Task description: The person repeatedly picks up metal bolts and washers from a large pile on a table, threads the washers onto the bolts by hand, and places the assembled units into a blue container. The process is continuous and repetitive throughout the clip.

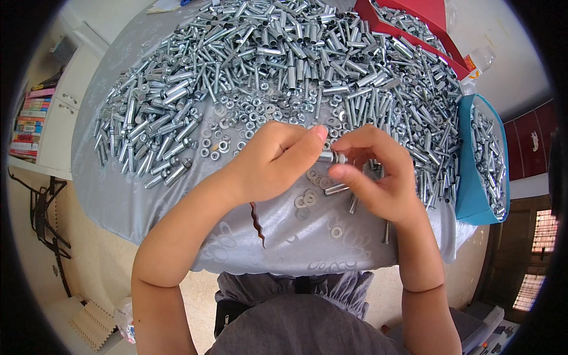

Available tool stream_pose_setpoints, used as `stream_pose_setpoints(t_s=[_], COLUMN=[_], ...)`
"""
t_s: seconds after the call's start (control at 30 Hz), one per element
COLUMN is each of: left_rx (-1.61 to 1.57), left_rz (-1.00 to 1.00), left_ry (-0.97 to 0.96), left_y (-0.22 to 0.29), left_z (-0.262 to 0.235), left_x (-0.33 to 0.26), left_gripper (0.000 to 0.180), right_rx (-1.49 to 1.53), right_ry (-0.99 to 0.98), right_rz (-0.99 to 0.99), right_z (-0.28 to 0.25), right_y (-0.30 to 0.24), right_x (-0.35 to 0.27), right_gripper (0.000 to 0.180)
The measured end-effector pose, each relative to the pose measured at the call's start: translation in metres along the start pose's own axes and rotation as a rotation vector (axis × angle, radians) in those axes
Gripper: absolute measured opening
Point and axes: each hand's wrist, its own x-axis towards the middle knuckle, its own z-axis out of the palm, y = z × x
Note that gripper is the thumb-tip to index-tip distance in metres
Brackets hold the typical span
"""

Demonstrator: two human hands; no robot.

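My left hand (275, 163) pinches one end of a short silver metal sleeve (327, 157) between thumb and forefinger. My right hand (378, 174) meets it from the right, its fingertips closed on a small nut or washer at the sleeve's end. Both hands hover just above the grey patterned tablecloth (177, 201). Loose washers (305, 200) and a few bolts (354, 204) lie right under them. A large heap of silver sleeves and bolts (284, 53) covers the table beyond the hands.
A blue tray (467, 189) filled with metal parts sits at the table's right edge. A red tray (414, 23) of parts stands at the back right, a plastic bottle (479, 59) beside it. White shelves with books (29, 118) stand to the left.
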Motion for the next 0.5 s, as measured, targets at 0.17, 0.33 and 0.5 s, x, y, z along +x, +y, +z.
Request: stream_pose_setpoints(t_s=[0.17, 0.33, 0.5], left_rx=[0.012, -0.003, 0.015], left_rz=[-0.007, -0.014, -0.029], left_ry=[0.008, -0.024, -0.02], left_y=[0.003, 0.002, 0.002], left_z=[0.001, 0.001, 0.0], left_x=[-0.001, 0.001, -0.001], left_gripper=[0.047, 0.048, 0.049], right_rx=[0.083, -0.04, 0.007], right_ry=[-0.029, -0.125, -0.024], right_rz=[0.029, 0.004, -0.037], right_z=[-0.002, -0.007, 0.004], right_y=[0.003, 0.006, 0.003], right_x=[-0.002, -0.003, -0.001], right_gripper=[0.036, 0.025, 0.02])
